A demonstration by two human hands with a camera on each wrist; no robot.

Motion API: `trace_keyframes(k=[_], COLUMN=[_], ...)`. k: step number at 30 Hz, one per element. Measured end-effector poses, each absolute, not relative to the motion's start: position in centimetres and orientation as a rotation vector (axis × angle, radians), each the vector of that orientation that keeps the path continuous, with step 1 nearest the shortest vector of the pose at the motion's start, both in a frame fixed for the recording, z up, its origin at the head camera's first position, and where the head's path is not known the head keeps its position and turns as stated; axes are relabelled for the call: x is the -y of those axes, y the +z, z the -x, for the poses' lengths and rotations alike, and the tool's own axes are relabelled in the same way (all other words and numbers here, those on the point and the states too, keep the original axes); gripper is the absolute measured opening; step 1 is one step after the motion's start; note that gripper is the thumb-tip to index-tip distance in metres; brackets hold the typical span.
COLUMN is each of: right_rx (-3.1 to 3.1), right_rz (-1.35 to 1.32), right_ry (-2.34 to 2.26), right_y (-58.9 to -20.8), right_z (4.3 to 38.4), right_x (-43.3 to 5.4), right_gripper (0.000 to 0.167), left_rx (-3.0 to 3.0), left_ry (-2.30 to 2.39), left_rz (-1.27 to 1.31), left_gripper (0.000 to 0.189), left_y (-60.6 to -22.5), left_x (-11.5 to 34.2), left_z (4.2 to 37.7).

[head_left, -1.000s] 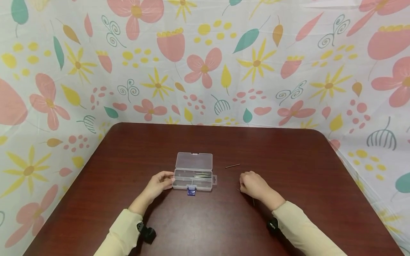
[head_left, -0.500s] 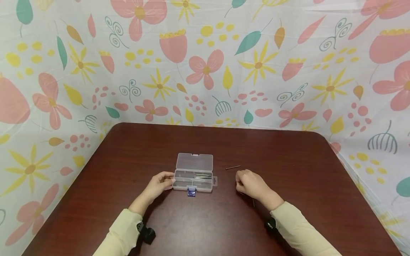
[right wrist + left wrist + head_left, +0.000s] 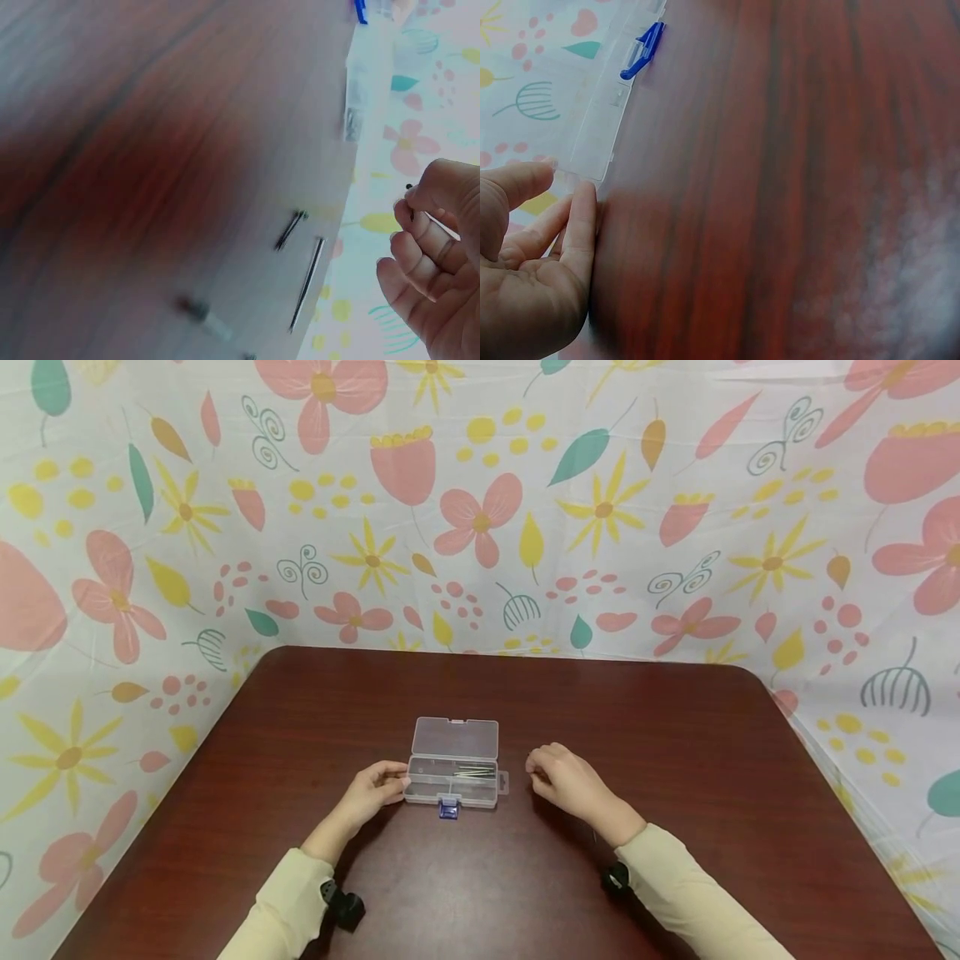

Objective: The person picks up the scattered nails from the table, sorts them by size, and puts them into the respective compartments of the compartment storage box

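Note:
My left hand (image 3: 366, 798) holds the left end of a clear plastic box (image 3: 453, 739) with its lid standing back. Thumb and fingers meet the box end in the left wrist view. A blue latch (image 3: 448, 811) juts from the front, and several thin metal nail-like pieces (image 3: 474, 772) lie in the rear right compartment. To the right of the box, my right hand (image 3: 572, 783) is close over the table. Its thumb and index finger pinch a small piece in the right wrist view; only a dark end (image 3: 409, 187) shows, so I cannot tell its kind.
In the right wrist view, a long nail-like piece (image 3: 307, 285), shorter metal pieces (image 3: 290, 229) and a blurred one (image 3: 199, 311) lie on the brown table (image 3: 450, 893). A hanging tab (image 3: 504, 782) sticks out from the box's right end. Behind the table hangs a flowered cloth (image 3: 480, 593).
My right hand has moved left and slightly away from me, closer to the box. It now covers the spot where a thin metal piece showed. The left hand and box have stayed put.

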State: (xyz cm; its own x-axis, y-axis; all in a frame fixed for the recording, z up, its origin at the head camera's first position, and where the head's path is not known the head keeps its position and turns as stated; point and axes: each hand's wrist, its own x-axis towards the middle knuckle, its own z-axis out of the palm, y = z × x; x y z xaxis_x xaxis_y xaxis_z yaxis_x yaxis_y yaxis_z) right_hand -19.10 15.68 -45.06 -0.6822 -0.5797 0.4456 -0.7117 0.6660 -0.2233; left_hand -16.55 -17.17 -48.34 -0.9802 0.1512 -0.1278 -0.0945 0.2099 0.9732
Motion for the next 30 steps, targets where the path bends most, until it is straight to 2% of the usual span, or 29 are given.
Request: trace_keyframes(k=[16,30], right_rx=[2.529,2.495], right_rz=[-1.140,-1.192], right_ry=[0.629,0.655], right_y=[-44.4,-45.4], right_z=[18.7,18.7], right_x=[-11.5,-9.9], right_gripper=[0.015,0.017], left_rx=[-2.281,-2.271], left_ry=[1.883,1.895], left_rz=[-0.055,-0.048], left_gripper=[0.036,0.037], left_y=[-48.5,-48.5], left_x=[17.4,17.3], left_z=[16.7,16.6])
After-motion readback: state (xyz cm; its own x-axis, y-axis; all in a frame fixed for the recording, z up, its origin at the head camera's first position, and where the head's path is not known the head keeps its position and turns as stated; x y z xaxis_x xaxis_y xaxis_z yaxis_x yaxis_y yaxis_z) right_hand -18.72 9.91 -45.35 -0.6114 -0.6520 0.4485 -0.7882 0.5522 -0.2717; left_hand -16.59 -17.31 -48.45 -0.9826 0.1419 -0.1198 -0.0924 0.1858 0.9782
